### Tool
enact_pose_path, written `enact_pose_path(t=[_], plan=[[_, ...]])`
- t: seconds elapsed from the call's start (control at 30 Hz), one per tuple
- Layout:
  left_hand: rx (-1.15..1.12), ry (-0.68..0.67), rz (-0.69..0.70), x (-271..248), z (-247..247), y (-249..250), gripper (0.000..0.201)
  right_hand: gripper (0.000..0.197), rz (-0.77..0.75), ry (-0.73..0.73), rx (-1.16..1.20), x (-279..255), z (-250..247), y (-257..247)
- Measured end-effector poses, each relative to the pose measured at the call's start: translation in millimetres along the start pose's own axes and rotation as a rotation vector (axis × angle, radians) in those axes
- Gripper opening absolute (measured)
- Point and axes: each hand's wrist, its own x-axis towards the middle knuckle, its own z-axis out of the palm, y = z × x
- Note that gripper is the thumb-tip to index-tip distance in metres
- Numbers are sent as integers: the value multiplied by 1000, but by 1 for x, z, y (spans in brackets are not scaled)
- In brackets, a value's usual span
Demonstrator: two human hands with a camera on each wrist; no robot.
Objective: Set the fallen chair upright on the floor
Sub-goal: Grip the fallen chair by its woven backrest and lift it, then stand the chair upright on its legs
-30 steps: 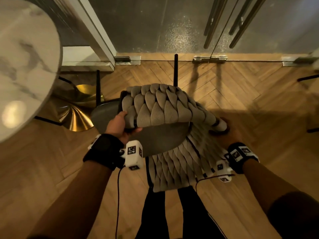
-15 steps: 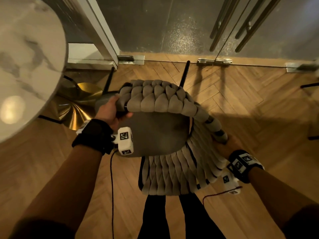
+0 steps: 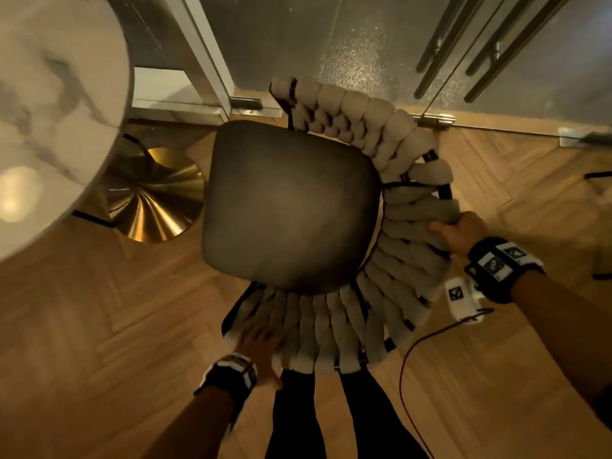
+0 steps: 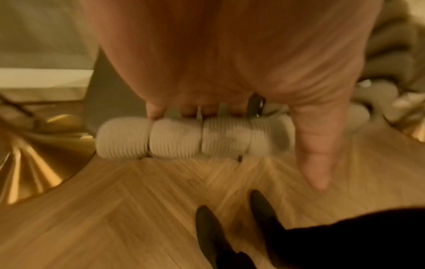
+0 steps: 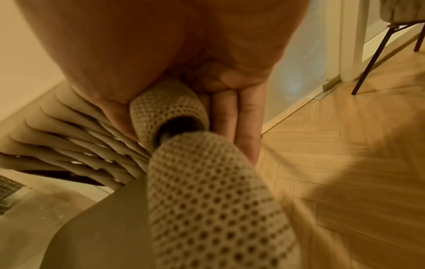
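Chair (image 3: pixel 291 207) seen from above, seat facing up, standing close to the glass door (image 3: pixel 364 38) with the marble bench (image 3: pixel 49 111) and its brass base (image 3: pixel 155 197) just to its left; its legs are hidden beneath the seat, so contact with the parquet floor (image 3: pixel 99 326) cannot be confirmed. Right hand (image 3: pixel 458 231): grip closed around a padded woven roll of the backrest rim, thumb and fingers (image 5: pixel 232 112) wrapped about it. Left hand (image 3: pixel 261 339): fingers over the rim nearest the body, blurred; the wrist view shows the fingers behind the roll and the thumb (image 4: pixel 315 158) extended, so a firm hold cannot be told. Risks: the soft rolls may twist under the grip, letting the chair tip; a swing leftward would strike the brass base, forward the glass door; the trailing wrist cable (image 3: pixel 417 346) may snag the frame.
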Motion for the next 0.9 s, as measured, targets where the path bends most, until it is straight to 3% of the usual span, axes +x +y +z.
enact_pose_path(t=[0.07, 0.23, 0.37, 0.43, 0.53, 0.57, 0.7, 0.9], plan=[[51, 47, -26, 4, 0, 11, 113, 75, -15, 14, -2, 13, -12, -11], [102, 305, -44, 26, -41, 24, 78, 63, -147, 41, 185, 32, -26, -20], [154, 493, -18, 36, -88, 34, 58, 98, -63, -9, 388, 33, -8, 1], [155, 502, -46, 46, -117, 38, 54, 96, 27, -36, 365, 33, 19, 15], [189, 495, -76, 61, -154, 44, 49, 56, 132, -152, 547, 40, 59, 26], [199, 499, -83, 65, -163, 45, 46, 49, 127, -129, 631, 43, 66, 26], [236, 513, -103, 72, -191, 52, 40, 66, 88, -17, 682, 68, 55, 12], [224, 543, -98, 76, -202, 57, 38, 68, 49, -6, 558, 88, 49, 6]])
